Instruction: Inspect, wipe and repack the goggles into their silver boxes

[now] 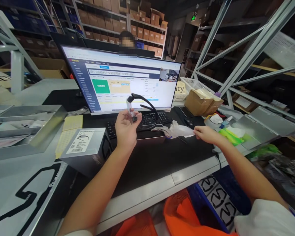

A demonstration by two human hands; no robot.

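My left hand is raised over the black desk mat, fingers closed on a black curved headset with a small clear plastic piece at its end. My right hand rests on the mat to the right, fingers pinching the edge of a crumpled clear plastic bag. Behind both hands are a black keyboard and a wide monitor showing a web form.
A grey product box sits left of my left arm, beside a metal tray. Cardboard boxes, a mouse and green packets lie right. A person sits behind the monitor. Orange bin below the desk edge.
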